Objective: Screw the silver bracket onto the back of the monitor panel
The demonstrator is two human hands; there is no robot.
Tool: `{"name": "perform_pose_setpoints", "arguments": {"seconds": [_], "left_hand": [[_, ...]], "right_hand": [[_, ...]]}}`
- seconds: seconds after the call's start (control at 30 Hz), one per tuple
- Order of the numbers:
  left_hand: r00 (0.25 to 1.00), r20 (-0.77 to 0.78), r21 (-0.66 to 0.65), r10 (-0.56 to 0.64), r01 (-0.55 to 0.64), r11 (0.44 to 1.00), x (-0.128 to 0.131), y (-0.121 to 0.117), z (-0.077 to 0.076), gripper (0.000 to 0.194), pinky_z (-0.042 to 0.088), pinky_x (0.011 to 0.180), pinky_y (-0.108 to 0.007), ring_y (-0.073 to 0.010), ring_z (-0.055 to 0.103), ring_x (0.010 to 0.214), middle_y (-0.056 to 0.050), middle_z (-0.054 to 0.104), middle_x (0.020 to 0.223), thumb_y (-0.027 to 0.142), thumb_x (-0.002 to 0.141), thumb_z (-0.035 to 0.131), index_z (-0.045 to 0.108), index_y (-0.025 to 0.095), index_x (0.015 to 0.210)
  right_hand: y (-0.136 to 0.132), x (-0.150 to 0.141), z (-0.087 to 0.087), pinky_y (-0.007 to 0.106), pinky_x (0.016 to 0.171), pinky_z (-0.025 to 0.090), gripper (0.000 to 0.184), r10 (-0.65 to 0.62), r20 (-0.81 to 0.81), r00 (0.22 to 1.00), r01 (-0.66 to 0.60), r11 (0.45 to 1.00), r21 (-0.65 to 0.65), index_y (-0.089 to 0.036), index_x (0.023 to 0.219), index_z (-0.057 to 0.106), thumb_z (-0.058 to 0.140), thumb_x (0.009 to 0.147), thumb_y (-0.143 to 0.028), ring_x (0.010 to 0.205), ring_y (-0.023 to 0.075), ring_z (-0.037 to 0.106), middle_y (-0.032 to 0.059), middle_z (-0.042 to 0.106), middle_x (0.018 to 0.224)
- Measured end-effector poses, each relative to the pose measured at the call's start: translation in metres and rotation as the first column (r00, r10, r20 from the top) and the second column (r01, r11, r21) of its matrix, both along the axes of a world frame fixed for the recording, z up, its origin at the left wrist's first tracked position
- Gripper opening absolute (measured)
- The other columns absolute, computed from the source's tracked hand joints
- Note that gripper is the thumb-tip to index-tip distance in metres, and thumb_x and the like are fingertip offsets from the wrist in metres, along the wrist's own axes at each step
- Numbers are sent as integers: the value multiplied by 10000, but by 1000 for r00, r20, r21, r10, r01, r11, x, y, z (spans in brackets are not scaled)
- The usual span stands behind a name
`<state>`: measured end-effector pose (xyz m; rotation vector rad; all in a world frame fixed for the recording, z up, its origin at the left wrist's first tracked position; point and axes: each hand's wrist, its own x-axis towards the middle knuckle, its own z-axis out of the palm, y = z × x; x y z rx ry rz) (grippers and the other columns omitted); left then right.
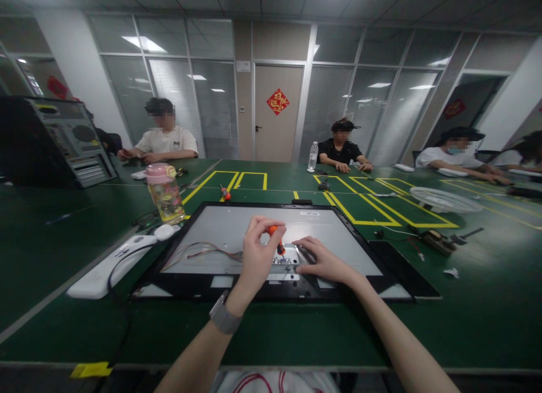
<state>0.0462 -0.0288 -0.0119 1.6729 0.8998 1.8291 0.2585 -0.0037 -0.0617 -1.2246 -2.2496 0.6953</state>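
Observation:
A flat display panel with a black frame lies on the green table in front of me. My left hand grips the orange and black handle of a screwdriver, which points down at a metal bracket near the panel's lower middle. On the bracket's right side, my right hand rests with its fingers stretched out. Thin coloured wires run left from the bracket across the panel. Whether the screwdriver's tip sits in a screw is too small to tell.
Left of the panel are a white power strip and a pink-lidded bottle. A black slab lies against its right edge. Farther right are a white oval frame and a dark tool. Several people sit across the table.

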Motion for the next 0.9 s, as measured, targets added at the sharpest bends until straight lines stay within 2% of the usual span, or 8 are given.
{"name": "perform_pose_setpoints", "arguments": {"seconds": [0.17, 0.3, 0.4, 0.47, 0.57, 0.63, 0.77, 0.9], "left_hand": [[997, -2, -57, -78, 78, 995, -1, -3, -1, 235, 486, 767, -271, -146, 626, 823, -35, 640, 860, 270, 939, 489, 688, 201, 1044], [983, 39, -52, -177, 179, 983, -1, -4, 0, 290, 488, 877, -312, -181, 636, 995, -85, 686, 1075, 243, 948, 433, 673, 182, 1100], [968, 81, -72, -236, 242, 968, 1, -2, 0, 327, 518, 853, -330, -186, 653, 981, -111, 662, 1186, 260, 944, 430, 611, 180, 1205], [975, 90, -101, -202, 211, 972, 2, 0, -1, 310, 535, 794, -313, -172, 667, 877, -99, 687, 1097, 294, 909, 523, 616, 174, 1179], [999, 9, -90, -37, 38, 995, 1, 1, -2, 175, 508, 729, -271, -146, 624, 744, -35, 672, 841, 305, 821, 664, 691, 171, 928], [998, -51, -41, 40, -42, 998, -1, 1, -3, 147, 488, 736, -269, -148, 600, 756, -29, 644, 809, 309, 841, 637, 704, 179, 852], [992, -57, -24, -108, 107, 994, -1, -1, -6, 370, 494, 868, -318, -174, 614, 980, -75, 663, 1067, 228, 955, 362, 606, 209, 1232], [978, -10, -56, -209, 208, 976, 4, 0, -10, 413, 552, 805, -303, -169, 657, 971, -117, 604, 1274, 275, 963, 406, 482, 228, 1366]], "right_hand": [[2, 1, -2, 419, 1040, 390, 605, -3, 2, 1000, 3, 1000, 11, -220, 1294, 540, 756, 757, -394, 1183, 277, 474, 93, 509, 1250], [1, 0, -1, 426, 1054, 375, 606, -1, -6, 1000, 1, 1000, 6, -211, 1296, 539, 751, 759, -395, 1197, 280, 465, 98, 501, 1262], [0, -1, 1, 427, 1062, 369, 602, -6, -7, 1000, 6, 1000, -4, -211, 1292, 544, 753, 758, -394, 1202, 283, 464, 98, 506, 1258], [0, -1, 1, 427, 1058, 374, 597, -6, -4, 1000, 6, 1000, -6, -221, 1292, 545, 755, 759, -391, 1198, 281, 469, 94, 508, 1259], [0, 0, 0, 426, 1055, 380, 600, -8, -2, 1000, 8, 1000, -1, -234, 1295, 543, 757, 758, -395, 1196, 278, 472, 88, 507, 1261], [1, 0, -1, 425, 1057, 379, 608, -10, -3, 1000, 10, 1000, 1, -227, 1299, 540, 754, 758, -403, 1199, 278, 470, 91, 503, 1263], [1, 0, 0, 429, 1055, 382, 599, -8, 3, 1000, 8, 1000, -3, -235, 1298, 539, 747, 763, -408, 1203, 280, 469, 89, 497, 1276], [0, 0, 0, 431, 1053, 386, 605, -7, 0, 1000, 7, 1000, -1, -240, 1299, 540, 752, 757, -407, 1199, 283, 472, 87, 501, 1280]]}}
